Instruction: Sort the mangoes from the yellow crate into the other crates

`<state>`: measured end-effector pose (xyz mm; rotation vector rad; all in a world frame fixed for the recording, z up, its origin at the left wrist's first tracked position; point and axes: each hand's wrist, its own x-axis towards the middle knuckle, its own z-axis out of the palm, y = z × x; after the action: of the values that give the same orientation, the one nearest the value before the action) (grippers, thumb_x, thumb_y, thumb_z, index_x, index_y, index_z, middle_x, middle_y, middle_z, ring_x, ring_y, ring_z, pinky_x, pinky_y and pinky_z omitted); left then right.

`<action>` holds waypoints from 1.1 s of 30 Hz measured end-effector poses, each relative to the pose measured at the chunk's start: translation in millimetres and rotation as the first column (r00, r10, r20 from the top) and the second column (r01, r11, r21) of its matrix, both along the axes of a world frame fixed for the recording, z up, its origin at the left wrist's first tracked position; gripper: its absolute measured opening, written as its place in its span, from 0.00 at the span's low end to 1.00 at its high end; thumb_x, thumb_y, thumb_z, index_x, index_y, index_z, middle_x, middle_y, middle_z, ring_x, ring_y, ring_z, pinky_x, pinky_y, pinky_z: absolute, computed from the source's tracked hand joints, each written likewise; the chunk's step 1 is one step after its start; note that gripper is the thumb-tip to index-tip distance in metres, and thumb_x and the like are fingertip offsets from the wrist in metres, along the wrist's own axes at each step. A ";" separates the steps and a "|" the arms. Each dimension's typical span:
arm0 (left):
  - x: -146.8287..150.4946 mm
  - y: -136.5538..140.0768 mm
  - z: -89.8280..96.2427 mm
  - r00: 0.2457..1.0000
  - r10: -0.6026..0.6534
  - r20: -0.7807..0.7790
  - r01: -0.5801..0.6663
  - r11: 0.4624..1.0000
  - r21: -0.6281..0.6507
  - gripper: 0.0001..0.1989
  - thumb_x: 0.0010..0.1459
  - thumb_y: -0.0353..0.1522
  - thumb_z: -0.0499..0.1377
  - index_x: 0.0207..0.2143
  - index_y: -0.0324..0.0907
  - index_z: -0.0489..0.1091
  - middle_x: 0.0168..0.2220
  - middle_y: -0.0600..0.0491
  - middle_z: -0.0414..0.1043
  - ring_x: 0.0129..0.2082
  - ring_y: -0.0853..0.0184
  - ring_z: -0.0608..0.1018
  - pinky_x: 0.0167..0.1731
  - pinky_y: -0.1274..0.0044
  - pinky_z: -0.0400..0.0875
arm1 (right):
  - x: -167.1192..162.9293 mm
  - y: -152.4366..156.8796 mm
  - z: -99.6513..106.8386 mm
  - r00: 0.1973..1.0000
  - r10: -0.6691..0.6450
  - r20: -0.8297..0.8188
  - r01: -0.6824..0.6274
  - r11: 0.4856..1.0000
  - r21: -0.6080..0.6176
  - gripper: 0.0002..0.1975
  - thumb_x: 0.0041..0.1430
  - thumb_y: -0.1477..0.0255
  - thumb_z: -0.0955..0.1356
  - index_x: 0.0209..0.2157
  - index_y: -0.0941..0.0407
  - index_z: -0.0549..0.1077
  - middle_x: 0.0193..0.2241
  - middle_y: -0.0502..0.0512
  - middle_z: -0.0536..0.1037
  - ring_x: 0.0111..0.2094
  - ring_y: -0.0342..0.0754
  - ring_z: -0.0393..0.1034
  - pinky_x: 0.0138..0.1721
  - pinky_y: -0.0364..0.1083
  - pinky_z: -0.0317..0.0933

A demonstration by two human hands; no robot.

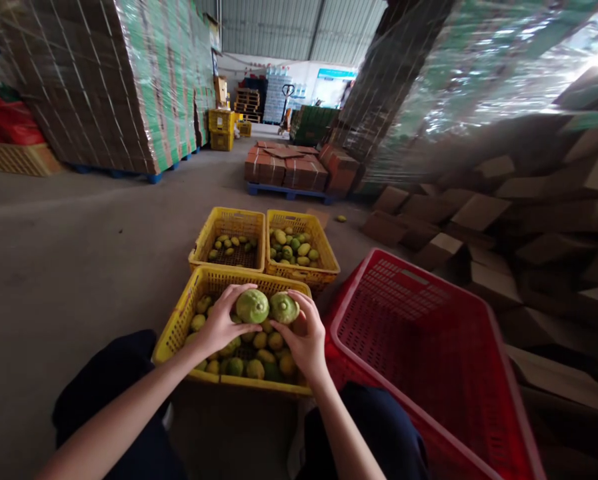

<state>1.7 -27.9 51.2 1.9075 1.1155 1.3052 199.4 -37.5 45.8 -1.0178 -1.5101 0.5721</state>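
My left hand [225,321] is closed round a green lemon [252,306], its stem end turned up toward me. Beside it, a second green lemon [283,307] is gripped between the thumb and fingers of my right hand [305,333]. The two fruits are held side by side, with a narrow gap between them. Both hands are above a yellow plastic crate [179,328], which holds many green and yellow lemons [255,369]. My hands and forearms hide part of the crate's contents.
Two more yellow crates stand just beyond: the left crate [227,215] has several lemons, the right crate [329,267] more. A red crate [359,360] is on my right, beside heaped cardboard boxes [439,250]. Wrapped pallet stacks [163,87] and a low carton pallet [286,170] stand farther off.
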 end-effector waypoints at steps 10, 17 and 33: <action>12.3 2.4 0.4 0.998 0.055 -0.025 -0.053 0.996 0.078 0.30 0.48 0.34 0.70 0.53 0.53 0.67 0.49 0.49 0.66 0.52 0.57 0.72 0.54 0.65 0.67 | 3.0 -2.9 2.2 0.993 -0.120 0.020 0.119 0.991 0.057 0.23 0.49 0.70 0.75 0.49 0.49 0.73 0.48 0.57 0.73 0.51 0.56 0.68 0.54 0.58 0.64; 13.1 2.4 -10.6 0.991 0.128 -0.043 -0.119 0.979 0.167 0.33 0.52 0.24 0.63 0.57 0.57 0.63 0.50 0.50 0.63 0.50 0.60 0.73 0.52 0.66 0.69 | 4.0 -5.3 7.1 0.978 -0.183 0.095 0.166 0.972 0.166 0.22 0.50 0.71 0.74 0.49 0.46 0.74 0.47 0.58 0.74 0.48 0.58 0.71 0.49 0.58 0.67; 9.8 10.0 4.3 0.616 -0.035 0.787 0.540 0.746 -0.389 0.34 0.39 0.42 0.73 0.49 0.42 0.72 0.51 0.45 0.73 0.51 0.54 0.75 0.50 0.68 0.70 | 1.1 2.3 6.6 0.662 0.034 -0.749 -0.423 0.842 -0.336 0.17 0.49 0.61 0.72 0.40 0.52 0.76 0.38 0.51 0.81 0.40 0.50 0.75 0.44 0.49 0.69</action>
<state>11.5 -18.0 55.6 0.8558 0.5928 1.1528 200.5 -35.2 52.4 -0.7965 -0.7735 1.4273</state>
